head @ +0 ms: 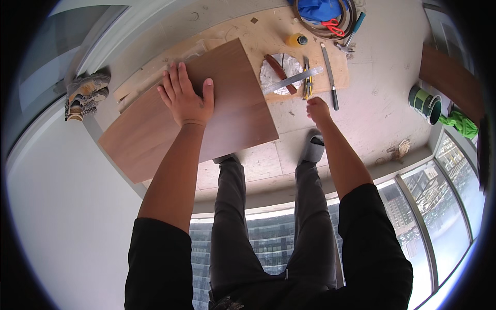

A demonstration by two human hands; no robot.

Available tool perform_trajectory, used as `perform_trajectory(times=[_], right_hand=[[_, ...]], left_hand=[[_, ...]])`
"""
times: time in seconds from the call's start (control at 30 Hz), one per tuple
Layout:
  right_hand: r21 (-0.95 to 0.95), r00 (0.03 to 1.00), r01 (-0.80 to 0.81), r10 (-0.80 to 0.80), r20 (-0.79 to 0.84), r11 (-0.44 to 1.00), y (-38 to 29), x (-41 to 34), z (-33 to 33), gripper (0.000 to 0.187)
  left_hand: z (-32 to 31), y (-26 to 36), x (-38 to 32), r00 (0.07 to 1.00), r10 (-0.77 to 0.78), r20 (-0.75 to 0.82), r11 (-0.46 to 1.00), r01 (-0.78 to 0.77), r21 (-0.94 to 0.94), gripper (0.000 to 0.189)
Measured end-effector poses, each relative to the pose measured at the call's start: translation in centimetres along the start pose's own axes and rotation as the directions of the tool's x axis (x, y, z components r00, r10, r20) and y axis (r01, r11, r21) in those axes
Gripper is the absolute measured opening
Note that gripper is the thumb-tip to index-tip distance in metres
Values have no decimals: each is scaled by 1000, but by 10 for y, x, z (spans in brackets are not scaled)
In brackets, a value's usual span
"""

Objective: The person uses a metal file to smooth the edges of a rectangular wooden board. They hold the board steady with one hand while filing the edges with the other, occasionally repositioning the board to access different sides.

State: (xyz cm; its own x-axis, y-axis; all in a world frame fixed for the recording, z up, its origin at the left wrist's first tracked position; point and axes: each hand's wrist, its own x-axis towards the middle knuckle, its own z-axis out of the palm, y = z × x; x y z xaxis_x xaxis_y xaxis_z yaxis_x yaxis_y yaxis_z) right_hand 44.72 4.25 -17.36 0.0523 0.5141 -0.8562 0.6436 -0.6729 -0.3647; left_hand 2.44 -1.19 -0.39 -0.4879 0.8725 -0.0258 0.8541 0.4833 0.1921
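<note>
My left hand [188, 97] lies flat, fingers spread, on a brown wood-grain panel [232, 112]. Beyond the panel's right edge is my right hand [319, 111], its fingers curled; whether they hold anything cannot be made out. Just past those fingers lie yellow-and-black utility knives [308, 83]. A metal ruler or flat strip [294, 79] crosses a round foil-like disc [271, 73], which also bears a reddish-brown curved strip [279, 73]. To the right lies a long flat blade or file with a black handle [330, 75]. A bottle of yellow liquid [296, 40] is farther off.
Red-handled scissors [332, 27], coiled brown edging strip [352, 23] and blue cloth or plastic [317, 9] lie at the top, beside a claw hammer [350, 35]. Shoes [87, 95] stand left. A green bucket [425, 104] is at right, near windows [422, 193].
</note>
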Motion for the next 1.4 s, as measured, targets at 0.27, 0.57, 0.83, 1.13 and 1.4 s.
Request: perform_trajectory(times=[0.27, 0.57, 0.83, 1.13, 1.4], right_hand=[[-739, 989, -69, 141, 35, 670, -18, -144, -92, 38], [-950, 994, 37, 86, 67, 310, -96, 14, -175, 60], [-979, 851, 185, -485, 202, -83, -165, 207, -191, 47], [-942, 672, 199, -661, 333, -272, -160, 245, -203, 38], [-951, 722, 208, -621, 306, -226, -140, 235, -206, 26]], left_hand=[[-12, -10, -5, 997, -44, 58, 999, 44, 6, 81], [-7, -9, -5, 999, 8, -38, 1000, -9, -19, 78], [-7, -10, -1, 992, 75, -98, 997, -77, -10, 72], [-9, -8, -6, 995, 81, -58, 996, -79, 36, 74], [-14, -4, -2, 998, 47, -33, 998, -45, 45, 74]])
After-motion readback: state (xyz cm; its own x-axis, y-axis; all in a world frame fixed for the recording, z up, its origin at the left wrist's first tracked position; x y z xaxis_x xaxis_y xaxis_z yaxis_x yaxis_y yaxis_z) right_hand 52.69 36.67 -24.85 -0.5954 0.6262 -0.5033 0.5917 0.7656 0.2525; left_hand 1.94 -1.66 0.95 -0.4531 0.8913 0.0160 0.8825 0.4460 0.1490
